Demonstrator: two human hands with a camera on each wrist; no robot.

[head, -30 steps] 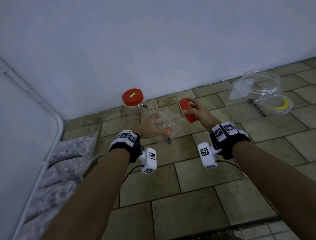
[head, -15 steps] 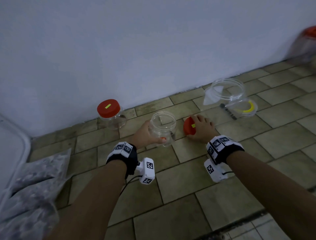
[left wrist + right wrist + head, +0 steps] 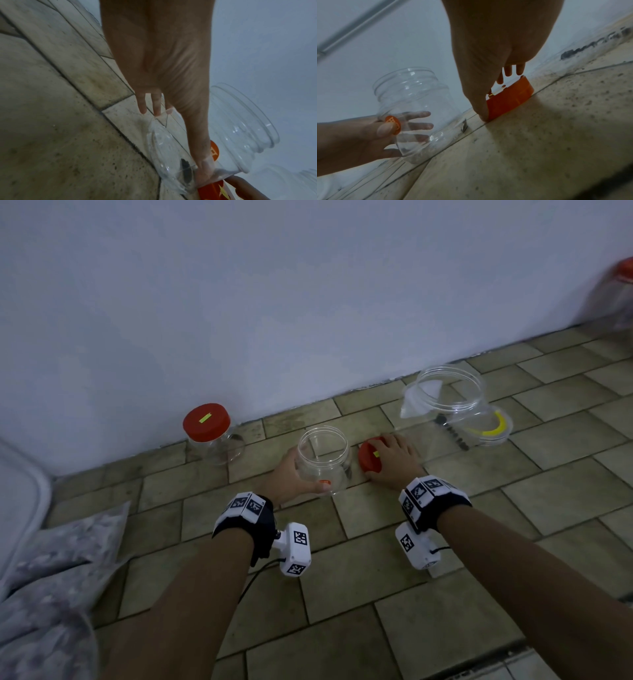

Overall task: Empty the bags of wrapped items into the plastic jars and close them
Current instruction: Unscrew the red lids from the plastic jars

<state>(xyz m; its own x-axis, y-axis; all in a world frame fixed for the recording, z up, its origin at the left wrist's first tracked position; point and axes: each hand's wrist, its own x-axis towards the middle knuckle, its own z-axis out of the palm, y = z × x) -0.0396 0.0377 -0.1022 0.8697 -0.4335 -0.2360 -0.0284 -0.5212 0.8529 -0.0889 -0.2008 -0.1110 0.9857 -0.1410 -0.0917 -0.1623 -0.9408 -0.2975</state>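
Observation:
A small clear open jar (image 3: 322, 460) (image 3: 412, 101) (image 3: 240, 128) stands upright on the tiled floor, empty. My left hand (image 3: 291, 477) (image 3: 359, 135) grips its side, with the thumb on an orange sticker in front and the fingers round the back. Just right of the jar, a red lid (image 3: 370, 457) (image 3: 510, 100) lies on the floor. My right hand (image 3: 394, 460) holds the lid from above, thumb at its near edge and fingers over the far edge. Grey bags of wrapped items (image 3: 51, 577) lie at the lower left.
A closed red-lidded jar (image 3: 207, 422) stands by the wall at left. A large open clear jar (image 3: 448, 395) and a clear lid with a yellow ring (image 3: 489, 426) sit at right. Another red-lidded jar (image 3: 616, 292) is far right. A white tub edge (image 3: 20, 491) is at left.
The jar went from tilted in my left hand to upright on the floor. My right hand lowered the red lid onto the floor beside it. The view swung to the right.

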